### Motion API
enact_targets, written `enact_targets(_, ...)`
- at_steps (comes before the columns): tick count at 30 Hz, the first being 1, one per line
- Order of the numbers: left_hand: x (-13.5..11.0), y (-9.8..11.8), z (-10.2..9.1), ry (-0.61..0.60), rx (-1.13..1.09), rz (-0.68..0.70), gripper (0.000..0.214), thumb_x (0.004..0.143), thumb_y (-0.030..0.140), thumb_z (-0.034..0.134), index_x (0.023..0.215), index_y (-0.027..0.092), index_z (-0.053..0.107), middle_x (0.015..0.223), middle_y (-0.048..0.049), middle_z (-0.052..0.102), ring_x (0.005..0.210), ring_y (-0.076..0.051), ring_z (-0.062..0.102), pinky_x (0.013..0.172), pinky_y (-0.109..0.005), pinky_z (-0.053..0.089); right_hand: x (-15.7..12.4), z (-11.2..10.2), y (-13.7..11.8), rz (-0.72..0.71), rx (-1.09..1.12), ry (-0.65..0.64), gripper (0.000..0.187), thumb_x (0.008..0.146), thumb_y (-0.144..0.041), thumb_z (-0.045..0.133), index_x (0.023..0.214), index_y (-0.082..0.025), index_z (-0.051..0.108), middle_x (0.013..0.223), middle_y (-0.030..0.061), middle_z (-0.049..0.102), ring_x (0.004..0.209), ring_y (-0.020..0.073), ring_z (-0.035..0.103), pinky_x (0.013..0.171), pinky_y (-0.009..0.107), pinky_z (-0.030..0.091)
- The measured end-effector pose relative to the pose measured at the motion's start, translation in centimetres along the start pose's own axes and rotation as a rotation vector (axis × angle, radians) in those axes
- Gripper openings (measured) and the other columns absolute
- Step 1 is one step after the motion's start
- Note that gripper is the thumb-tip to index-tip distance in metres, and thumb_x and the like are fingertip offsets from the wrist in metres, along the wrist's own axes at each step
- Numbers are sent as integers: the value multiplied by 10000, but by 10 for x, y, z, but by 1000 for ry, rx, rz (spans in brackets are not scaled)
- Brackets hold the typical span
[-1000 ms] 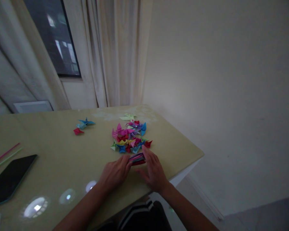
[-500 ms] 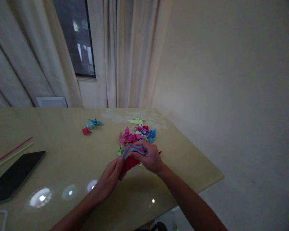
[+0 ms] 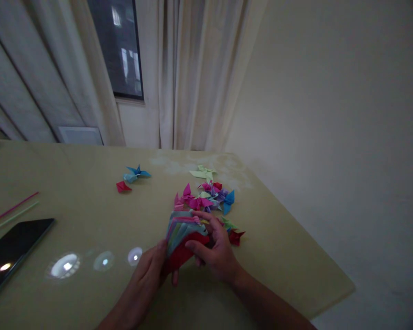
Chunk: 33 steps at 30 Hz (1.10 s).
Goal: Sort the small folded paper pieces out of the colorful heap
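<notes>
A stack of coloured origami paper (image 3: 184, 233), fanned at its upper edge, is held between both hands above the table. Red shows on its near side, with pale blue, pink and yellow-green layers behind. My left hand (image 3: 149, 270) is closed on the stack's lower left side. At the right side, my right hand (image 3: 216, 252) grips it, thumb on the near face and fingers behind. Just beyond lies a pile of folded paper cranes in pink (image 3: 196, 201), purple and blue (image 3: 229, 201). A dark red folded piece (image 3: 236, 237) sits right of my right hand.
A blue paper crane (image 3: 138, 172) and a red folded piece (image 3: 123, 186) lie at the back left. Pale green folded paper (image 3: 203, 173) is beyond the pile. A dark tablet or phone (image 3: 17, 252) and two thin sticks (image 3: 12, 209) lie left. The table edge (image 3: 292, 215) slants along the right.
The paper stack has tilted and fanned out, showing more of its layers and red face. Both hands sit slightly lower in view, and my right hand's fingers have opened out more around the stack.
</notes>
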<state>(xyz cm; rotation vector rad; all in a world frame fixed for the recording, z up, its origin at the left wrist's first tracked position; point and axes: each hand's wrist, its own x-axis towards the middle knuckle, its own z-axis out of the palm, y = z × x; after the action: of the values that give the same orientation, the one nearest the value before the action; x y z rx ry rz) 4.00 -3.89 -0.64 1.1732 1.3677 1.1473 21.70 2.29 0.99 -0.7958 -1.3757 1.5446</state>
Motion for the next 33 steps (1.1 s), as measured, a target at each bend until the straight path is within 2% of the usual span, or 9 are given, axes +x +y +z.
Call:
enact_targets(2,-1,-1,0,17,-16,-25,707,929,790,453,597,194,636,533,-4,549,500,-141,441,492,-248,384,0,2,1,44,32,18,679,789,-429,902,1338,-247,545,969,22,732,429,60,531,387,188,453)
enact_targets(5,2,-2,-2,30,-15,-9,660,913,783,505,697,183,671,616,-27,642,551,-158,526,527,-249,436,-2,3,5,101,41,30,686,772,-447,909,1307,-242,531,962,28,734,453,87,600,411,198,484)
enact_targets(9,4,-5,-3,40,-13,9,617,906,764,543,789,179,703,672,-40,692,621,-193,610,573,-261,498,-5,4,12,179,15,58,715,760,-512,905,1293,-211,536,736,-21,708,451,124,623,431,208,501)
enact_targets(13,0,-9,-2,110,-15,-4,636,956,740,475,737,188,702,594,-27,644,579,-188,593,540,-254,497,-6,7,15,180,-29,43,491,810,-568,846,1012,-165,650,622,-17,666,427,108,583,412,191,467)
enact_targets(15,1,-9,-1,115,-12,38,599,962,714,498,771,189,715,600,-19,645,565,-179,584,544,-250,500,-6,9,14,168,-39,57,453,822,-565,835,933,-162,661,622,-9,670,424,104,580,406,188,462)
enact_targets(19,3,-4,-3,113,18,117,526,958,670,549,871,185,735,695,-17,685,616,-176,608,588,-244,513,-7,11,12,163,-66,76,461,836,-571,818,969,-149,689,617,2,679,425,123,604,405,199,475)
enact_targets(26,1,-1,-5,169,-12,43,570,956,701,519,788,188,703,631,-5,632,619,-190,600,599,-252,521,-6,6,10,137,-111,21,466,864,-601,769,931,-142,728,604,-1,654,442,128,592,418,216,491)
enact_targets(30,5,0,-5,96,-18,55,538,946,684,553,961,184,751,768,-31,723,654,-201,619,623,-263,542,-3,0,7,42,-174,80,451,803,-522,854,1072,-173,758,833,33,741,651,159,670,592,254,588)
enact_targets(33,8,0,-6,61,-17,64,548,937,687,565,1033,185,763,862,-48,761,705,-216,649,681,-281,573,-2,-1,6,94,-142,31,496,821,-527,842,1166,-186,741,812,23,728,596,151,645,545,256,574)
